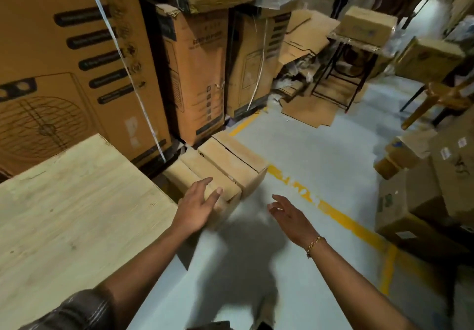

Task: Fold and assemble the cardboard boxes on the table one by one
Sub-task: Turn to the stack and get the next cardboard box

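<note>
Left hand (198, 205) open, fingers spread, empty, over the nearest assembled box (205, 186) in a floor row beside the table (77, 201). Right hand (287, 214) open, empty, above bare floor. Row likely keeps finished boxes off the worktop.

I see a pale grey-blue floor (320, 150) marked with yellow lines (341, 218). Pale wood tabletop (64, 227) at left. Tall printed cartons (71, 68) stand stacked behind it. Metal-framed stand (343, 73) and wooden chair (441, 96) at right. Lighting dim.
</note>
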Action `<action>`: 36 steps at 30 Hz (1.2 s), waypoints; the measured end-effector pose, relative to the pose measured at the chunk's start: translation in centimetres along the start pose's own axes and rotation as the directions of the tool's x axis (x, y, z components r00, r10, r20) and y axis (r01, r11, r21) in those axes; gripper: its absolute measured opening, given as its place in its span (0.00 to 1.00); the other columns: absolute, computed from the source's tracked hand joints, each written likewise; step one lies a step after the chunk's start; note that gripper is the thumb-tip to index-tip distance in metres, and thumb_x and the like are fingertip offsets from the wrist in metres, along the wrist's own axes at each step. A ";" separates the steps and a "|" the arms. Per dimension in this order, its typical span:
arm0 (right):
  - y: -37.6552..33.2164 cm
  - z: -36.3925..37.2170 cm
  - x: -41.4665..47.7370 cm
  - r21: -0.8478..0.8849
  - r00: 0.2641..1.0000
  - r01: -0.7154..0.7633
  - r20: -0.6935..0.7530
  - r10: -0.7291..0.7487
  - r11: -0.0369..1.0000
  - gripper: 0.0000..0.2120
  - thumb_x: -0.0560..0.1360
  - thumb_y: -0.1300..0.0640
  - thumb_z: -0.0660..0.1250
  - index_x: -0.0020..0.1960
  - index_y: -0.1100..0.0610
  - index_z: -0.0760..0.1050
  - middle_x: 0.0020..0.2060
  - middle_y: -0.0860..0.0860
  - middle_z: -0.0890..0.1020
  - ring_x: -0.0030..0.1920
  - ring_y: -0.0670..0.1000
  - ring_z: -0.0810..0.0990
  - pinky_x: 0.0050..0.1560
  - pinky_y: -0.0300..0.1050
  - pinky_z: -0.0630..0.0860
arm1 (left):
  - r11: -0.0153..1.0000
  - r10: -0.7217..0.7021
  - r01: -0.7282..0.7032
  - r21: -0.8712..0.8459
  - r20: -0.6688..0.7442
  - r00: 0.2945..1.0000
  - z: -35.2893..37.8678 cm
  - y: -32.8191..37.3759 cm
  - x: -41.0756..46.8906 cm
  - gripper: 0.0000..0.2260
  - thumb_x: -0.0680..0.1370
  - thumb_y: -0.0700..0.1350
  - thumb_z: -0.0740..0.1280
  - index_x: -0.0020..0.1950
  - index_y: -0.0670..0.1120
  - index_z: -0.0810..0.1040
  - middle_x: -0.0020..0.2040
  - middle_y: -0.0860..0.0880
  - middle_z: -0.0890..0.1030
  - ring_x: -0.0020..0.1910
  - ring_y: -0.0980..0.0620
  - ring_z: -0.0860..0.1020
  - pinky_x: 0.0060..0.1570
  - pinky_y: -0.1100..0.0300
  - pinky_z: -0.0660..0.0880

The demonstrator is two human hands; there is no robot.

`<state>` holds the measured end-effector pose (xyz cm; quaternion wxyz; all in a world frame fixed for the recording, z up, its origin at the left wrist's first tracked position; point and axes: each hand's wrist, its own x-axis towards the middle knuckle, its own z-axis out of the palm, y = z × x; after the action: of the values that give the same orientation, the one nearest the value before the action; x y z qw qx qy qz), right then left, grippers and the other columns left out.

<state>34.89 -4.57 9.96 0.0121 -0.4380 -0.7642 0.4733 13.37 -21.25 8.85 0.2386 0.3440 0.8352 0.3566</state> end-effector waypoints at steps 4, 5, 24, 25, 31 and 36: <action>0.7 -4.2 8.5 -0.056 0.992 0.028 0.125 -0.021 0.998 0.21 0.82 0.42 0.60 0.72 0.48 0.68 0.58 0.45 0.76 0.57 0.46 0.75 0.49 0.37 0.70 | 0.987 -0.142 0.138 -0.084 -0.046 0.989 4.4 2.2 4.9 0.42 0.71 0.78 0.46 0.78 0.56 0.64 0.78 0.50 0.66 0.76 0.47 0.65 0.74 0.37 0.62; 0.9 -4.8 10.6 -0.074 0.988 0.037 0.155 -0.026 0.997 0.21 0.82 0.43 0.60 0.73 0.48 0.68 0.58 0.45 0.75 0.57 0.45 0.74 0.51 0.38 0.69 | 0.982 -0.173 0.168 -0.089 -0.052 0.983 5.3 2.4 6.0 0.42 0.71 0.78 0.46 0.78 0.56 0.64 0.78 0.50 0.66 0.76 0.47 0.65 0.73 0.37 0.63; 11.5 11.6 56.9 -0.268 0.823 -0.011 0.544 0.161 0.963 0.20 0.81 0.44 0.62 0.67 0.53 0.74 0.63 0.52 0.78 0.64 0.55 0.75 0.66 0.50 0.70 | 0.587 -0.795 0.738 -0.334 -0.066 0.602 23.3 -21.6 30.6 0.41 0.73 0.76 0.52 0.75 0.50 0.69 0.73 0.46 0.71 0.72 0.44 0.69 0.72 0.43 0.66; 12.8 13.2 59.0 -0.274 0.812 -0.013 0.558 0.171 0.961 0.22 0.81 0.44 0.62 0.70 0.54 0.72 0.66 0.52 0.77 0.65 0.55 0.74 0.68 0.53 0.69 | 0.565 -0.810 0.751 -0.342 -0.056 0.584 24.7 -23.8 32.1 0.40 0.73 0.75 0.53 0.76 0.50 0.69 0.74 0.46 0.71 0.73 0.43 0.69 0.73 0.43 0.65; 22.2 22.7 70.1 -0.293 0.818 -0.015 0.546 0.180 0.956 0.39 0.71 0.33 0.66 0.74 0.56 0.69 0.68 0.53 0.77 0.66 0.55 0.76 0.68 0.54 0.73 | 0.364 -0.897 0.792 -0.490 0.045 0.440 33.0 -34.8 38.1 0.36 0.79 0.69 0.61 0.81 0.51 0.60 0.80 0.44 0.63 0.76 0.39 0.66 0.75 0.44 0.64; 27.0 27.6 73.5 -0.238 0.843 -0.079 0.503 0.193 0.968 0.36 0.77 0.46 0.69 0.78 0.60 0.61 0.69 0.54 0.75 0.69 0.54 0.74 0.70 0.52 0.70 | 0.242 -0.931 0.703 -0.669 0.043 0.362 38.5 -41.2 39.1 0.43 0.71 0.72 0.68 0.80 0.53 0.61 0.72 0.48 0.73 0.69 0.44 0.73 0.68 0.47 0.72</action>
<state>-4.60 30.34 -54.21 -0.2754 -0.3453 -0.7507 0.4913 -3.93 3.54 -52.71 0.3234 -0.3216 0.7579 0.4665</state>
